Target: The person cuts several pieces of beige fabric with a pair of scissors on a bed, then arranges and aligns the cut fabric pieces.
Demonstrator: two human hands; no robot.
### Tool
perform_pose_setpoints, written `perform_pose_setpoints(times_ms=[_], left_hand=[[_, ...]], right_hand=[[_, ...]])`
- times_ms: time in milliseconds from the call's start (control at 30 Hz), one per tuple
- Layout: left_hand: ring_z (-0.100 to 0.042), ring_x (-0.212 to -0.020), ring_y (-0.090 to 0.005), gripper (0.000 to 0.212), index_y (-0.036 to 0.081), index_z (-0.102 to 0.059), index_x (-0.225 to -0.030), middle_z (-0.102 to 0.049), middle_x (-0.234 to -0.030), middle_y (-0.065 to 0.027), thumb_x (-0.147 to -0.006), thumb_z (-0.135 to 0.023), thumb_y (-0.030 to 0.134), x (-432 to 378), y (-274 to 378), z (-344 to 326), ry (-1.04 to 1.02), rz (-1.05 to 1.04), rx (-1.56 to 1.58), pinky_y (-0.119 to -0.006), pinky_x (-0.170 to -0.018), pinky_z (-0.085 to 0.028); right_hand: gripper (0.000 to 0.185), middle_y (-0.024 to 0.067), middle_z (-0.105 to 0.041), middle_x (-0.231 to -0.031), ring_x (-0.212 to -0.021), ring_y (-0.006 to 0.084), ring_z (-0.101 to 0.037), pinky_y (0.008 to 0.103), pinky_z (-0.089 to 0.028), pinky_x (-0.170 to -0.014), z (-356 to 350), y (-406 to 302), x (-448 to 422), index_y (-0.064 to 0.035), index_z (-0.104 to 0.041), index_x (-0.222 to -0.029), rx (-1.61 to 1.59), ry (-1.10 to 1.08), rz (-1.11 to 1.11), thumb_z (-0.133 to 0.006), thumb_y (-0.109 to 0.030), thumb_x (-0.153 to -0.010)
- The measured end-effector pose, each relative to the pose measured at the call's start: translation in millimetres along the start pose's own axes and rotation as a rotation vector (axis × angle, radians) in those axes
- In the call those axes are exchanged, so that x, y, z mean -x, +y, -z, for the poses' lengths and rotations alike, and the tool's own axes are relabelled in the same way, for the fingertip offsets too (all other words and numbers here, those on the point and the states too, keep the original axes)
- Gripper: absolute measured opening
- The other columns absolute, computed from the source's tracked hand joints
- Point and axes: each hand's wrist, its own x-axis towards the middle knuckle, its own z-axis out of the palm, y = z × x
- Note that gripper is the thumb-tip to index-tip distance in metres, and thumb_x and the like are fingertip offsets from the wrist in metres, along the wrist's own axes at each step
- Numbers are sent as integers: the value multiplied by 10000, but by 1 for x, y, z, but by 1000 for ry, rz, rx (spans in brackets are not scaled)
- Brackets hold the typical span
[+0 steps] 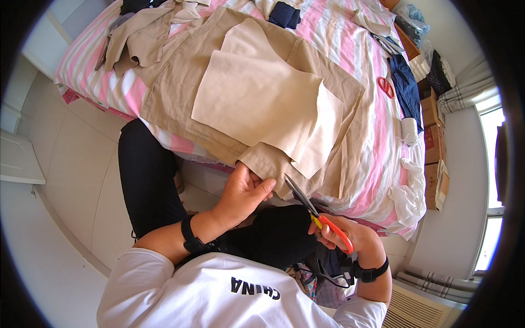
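My left hand [246,192] pinches the near edge of a tan fabric piece [268,162], with the thumb on top, just past the bed's front edge. My right hand [338,231] grips scissors [332,231] with orange-red and yellow handles. Their dark blades point up and left and meet the tan fabric to the right of my left thumb; whether cloth lies between the blades is hard to tell. Beyond both hands, pale beige cut fabric pieces [254,94] lie over a larger spread of tan cloth [172,94].
Pink-and-white striped bedding [381,164] covers the bed. At its right side lie red-handled scissors [386,87], navy fabric [404,82], a white thread spool [409,130] and crumpled white material [408,197]. Folded navy cloth [284,15] sits at the back. Cardboard boxes [434,143] stand along the wall.
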Motion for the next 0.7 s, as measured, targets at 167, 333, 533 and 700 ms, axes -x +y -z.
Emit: perform_pose_setpoints(times_ms=[167, 333, 533, 700], left_hand=[[-560, -723, -66, 391, 34, -383, -1232, -587, -931, -39, -913, -610, 56, 0, 0, 3, 0, -9, -48, -218, -610, -481], [-561, -727, -63, 392, 40, -380, -1237, -591, -944, -39, -917, -606, 61, 0, 2, 4, -10, -13, -35, -218, -612, -482], [-560, -730, -59, 399, 54, -371, -1247, -598, -974, -48, -922, -602, 67, -2, 4, 6, 24, 42, 48, -216, -611, -476], [-560, -744, -63, 402, 47, -371, -1249, -587, -963, -40, -922, -604, 70, -2, 3, 8, -5, 8, -41, -214, -618, -473]], right_hand=[[588, -8, -476, -666, -564, 75, -459, 229, -364, -502, 8, -3, -7, 4, -554, -1049, 64, -38, -25, -462, -566, -941], [576, -11, -464, -651, -563, 78, -459, 232, -365, -502, 8, -6, -13, -1, -553, -1031, 40, -50, -26, -494, -564, -930], [612, -9, -469, -653, -558, 80, -456, 231, -362, -500, 7, -6, -13, 8, -551, -1021, -2, -50, -9, -519, -592, -904], [631, -8, -468, -638, -544, 81, -449, 231, -354, -495, 7, -6, -16, 14, -553, -1011, -10, -28, -3, -539, -604, -887]])
